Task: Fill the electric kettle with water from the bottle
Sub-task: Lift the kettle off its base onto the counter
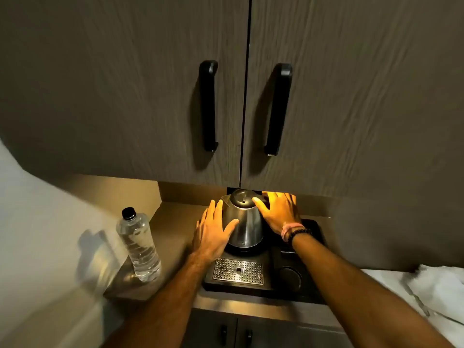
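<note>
Kettle on black tray, under cabinet; bottle left

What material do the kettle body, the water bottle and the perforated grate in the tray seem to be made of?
Kettle: looks like brushed stainless steel, given its grey sheen and soft reflections; the lid seems to be dark plastic.
Water bottle: clear, glossy plastic with a ribbed, see-through wall and a black cap.
Grate: probably shiny metal, bright and evenly punched with holes.

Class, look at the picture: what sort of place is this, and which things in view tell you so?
Probably a hotel-room tea corner: a steel kettle on a black tray with a drip grate, a water bottle, cupboard doors overhead, and white bedding nearby.
</note>
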Demonstrator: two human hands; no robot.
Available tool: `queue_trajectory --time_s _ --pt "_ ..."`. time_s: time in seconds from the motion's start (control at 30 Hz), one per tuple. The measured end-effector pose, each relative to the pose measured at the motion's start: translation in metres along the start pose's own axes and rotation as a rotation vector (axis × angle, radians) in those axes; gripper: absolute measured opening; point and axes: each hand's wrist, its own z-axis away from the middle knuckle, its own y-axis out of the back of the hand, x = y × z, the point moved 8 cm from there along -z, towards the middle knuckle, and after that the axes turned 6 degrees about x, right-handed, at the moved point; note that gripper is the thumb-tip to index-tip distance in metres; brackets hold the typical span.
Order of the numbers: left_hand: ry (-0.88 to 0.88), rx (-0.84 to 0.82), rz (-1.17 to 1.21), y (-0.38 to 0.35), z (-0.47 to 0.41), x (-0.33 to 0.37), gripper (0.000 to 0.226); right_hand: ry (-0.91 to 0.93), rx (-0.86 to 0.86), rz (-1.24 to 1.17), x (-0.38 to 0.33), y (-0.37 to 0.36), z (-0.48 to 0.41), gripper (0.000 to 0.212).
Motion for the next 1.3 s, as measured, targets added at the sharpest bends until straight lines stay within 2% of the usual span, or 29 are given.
queue_trajectory --time_s 0.1,0.2,0.27,0.33,0.47,0.63,0.83,0.97,1.17,1.3 --pt "0.072 -0.044 0.077 -0.009 -0.013 -0.008 0.084 -0.142 -0.076 -0.137 -0.005 -0.012 -0.017 0.050" --pt "0.117 -0.106 0.150 -0.021 -0.021 -0.014 0.093 -0.222 -0.277 -0.095 -0.017 -0.030 -0.026 0.052" --pt "0.175 -0.138 0.241 -0.029 -0.027 -0.022 0.103 -0.296 -0.461 0.009 -0.016 -0.047 -0.025 0.071" --pt "0.251 -0.193 0.344 -0.040 -0.031 -0.030 0.115 -0.379 -0.522 0.019 -0.013 -0.054 -0.025 0.080" --pt "0.313 -0.243 0.460 -0.057 -0.040 -0.035 0.124 -0.448 -0.400 -0.151 -0.008 -0.053 -0.027 0.065" --pt "0.316 -0.259 0.516 -0.062 -0.048 -0.032 0.121 -0.536 -0.428 -0.156 -0.001 -0.055 -0.019 0.071" --pt "0.320 -0.212 0.550 -0.055 -0.046 -0.033 0.107 -0.488 -0.279 -0.310 0.006 -0.043 -0.031 0.043" --pt "0.331 -0.216 0.569 -0.056 -0.045 -0.035 0.108 -0.583 -0.258 -0.256 0.035 -0.046 -0.030 0.050" --pt "0.359 -0.230 0.595 -0.063 -0.044 -0.038 0.110 -0.598 -0.280 -0.424 0.057 -0.056 -0.009 0.091" --pt "0.387 -0.236 0.609 -0.068 -0.043 -0.040 0.113 -0.590 -0.307 -0.539 0.058 -0.061 -0.014 0.101"
